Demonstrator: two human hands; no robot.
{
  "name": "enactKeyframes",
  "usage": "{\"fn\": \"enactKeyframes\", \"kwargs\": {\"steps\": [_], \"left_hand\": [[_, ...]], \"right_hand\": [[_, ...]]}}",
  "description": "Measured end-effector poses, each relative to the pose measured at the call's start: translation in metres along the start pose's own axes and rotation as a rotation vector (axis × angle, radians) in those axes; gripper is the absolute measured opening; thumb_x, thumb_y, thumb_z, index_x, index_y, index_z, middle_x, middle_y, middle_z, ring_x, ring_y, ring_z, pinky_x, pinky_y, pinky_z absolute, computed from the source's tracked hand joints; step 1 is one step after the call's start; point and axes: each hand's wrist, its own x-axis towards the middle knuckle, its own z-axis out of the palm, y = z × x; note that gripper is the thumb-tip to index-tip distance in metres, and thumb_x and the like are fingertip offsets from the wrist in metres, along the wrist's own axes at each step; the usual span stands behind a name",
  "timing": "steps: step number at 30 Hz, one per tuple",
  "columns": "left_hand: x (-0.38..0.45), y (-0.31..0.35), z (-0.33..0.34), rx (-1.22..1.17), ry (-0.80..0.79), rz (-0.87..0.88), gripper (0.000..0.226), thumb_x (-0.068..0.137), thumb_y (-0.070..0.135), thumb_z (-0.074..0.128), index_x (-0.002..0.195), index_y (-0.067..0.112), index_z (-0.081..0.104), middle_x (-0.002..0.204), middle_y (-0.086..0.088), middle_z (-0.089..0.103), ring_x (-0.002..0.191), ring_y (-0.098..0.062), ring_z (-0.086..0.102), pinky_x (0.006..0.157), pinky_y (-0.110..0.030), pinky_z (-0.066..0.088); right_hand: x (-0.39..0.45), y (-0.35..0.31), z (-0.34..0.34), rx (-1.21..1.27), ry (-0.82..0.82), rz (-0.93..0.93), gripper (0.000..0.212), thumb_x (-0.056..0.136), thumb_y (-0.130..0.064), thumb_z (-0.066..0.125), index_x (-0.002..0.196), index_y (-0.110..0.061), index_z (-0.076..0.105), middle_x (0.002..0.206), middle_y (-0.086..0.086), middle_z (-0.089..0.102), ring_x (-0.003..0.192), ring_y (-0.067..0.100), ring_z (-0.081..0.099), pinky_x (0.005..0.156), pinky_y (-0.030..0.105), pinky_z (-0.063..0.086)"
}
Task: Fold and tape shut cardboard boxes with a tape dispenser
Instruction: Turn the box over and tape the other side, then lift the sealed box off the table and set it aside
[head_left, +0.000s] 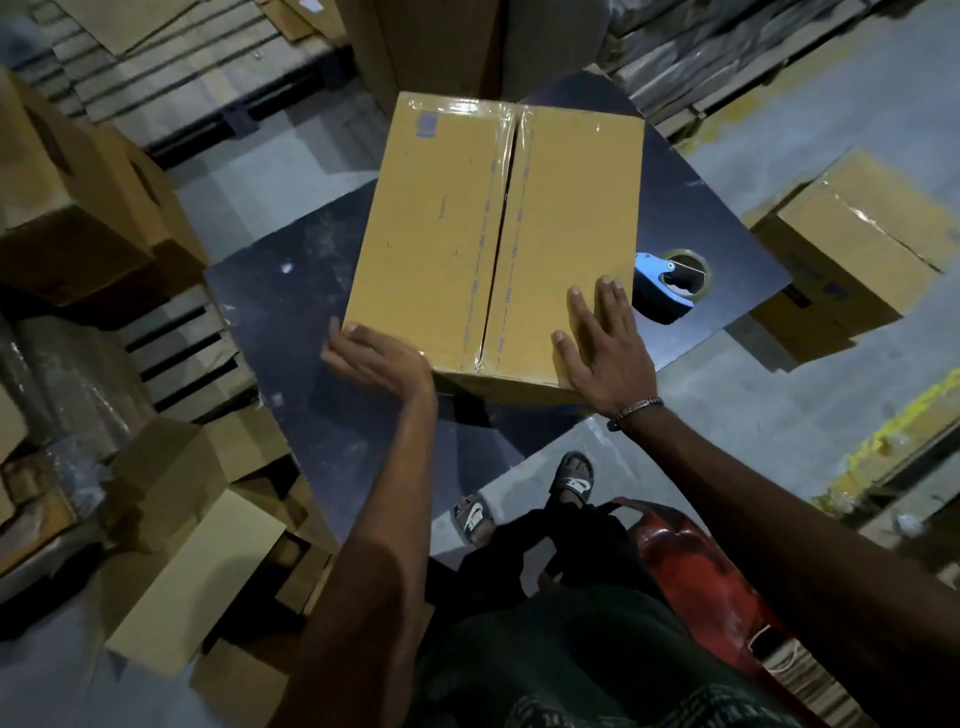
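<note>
A dark desk stands on a grey concrete floor. Beneath its near edge are two feet in black sandals with white logos. A red plastic chair sits just to the right of the legs. A wooden pallet lies to the left. A worn yellow line is painted on the floor at the right

Box blocks tape dispenser (right side open).
</note>
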Motion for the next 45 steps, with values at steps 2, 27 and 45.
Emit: {"fn": "enactKeyframes", "kwargs": {"steps": [2,27,45], "left_hand": [[-0.006,0.006,0.004,-0.053,0.047,-0.072,0.041,0.112,0.031,0.044,0.137,0.001,0.058,0.142,-0.025,0.051,0.131,-0.027,0.042,0.106,-0.036,0.038],[0.061,0.038,-0.023,0.892,-0.545,0.441,0.078,0.106,0.068,0.027,0.140,0.000,0.048,0.132,-0.028,0.063,0.113,-0.051,0.063,0.091,-0.054,0.049],[0.003,0.009,-0.053,0.097,-0.334,-0.229,0.089,0.103,0.040,0.066,0.162,0.002,0.011,0.163,-0.033,0.018,0.143,-0.052,0.034,0.113,-0.050,0.036]], "right_hand": [[0.000,0.001,0.002,-0.010,-0.004,0.005,0.067,0.106,-0.055,0.043,0.165,-0.031,0.022,0.174,0.004,0.003,0.161,0.020,-0.004,0.126,0.038,0.016],[0.005,0.001,0.006,1.055,-0.133,0.806,0.098,0.072,-0.087,0.068,0.151,-0.034,0.048,0.145,-0.005,0.060,0.123,0.022,0.062,0.106,0.045,0.051],[0.121,-0.060,-0.021,-0.227,-0.010,0.309,0.053,0.099,-0.057,0.046,0.085,-0.011,0.068,0.081,0.012,0.067,0.084,0.037,0.067,0.061,0.033,0.044]]}}
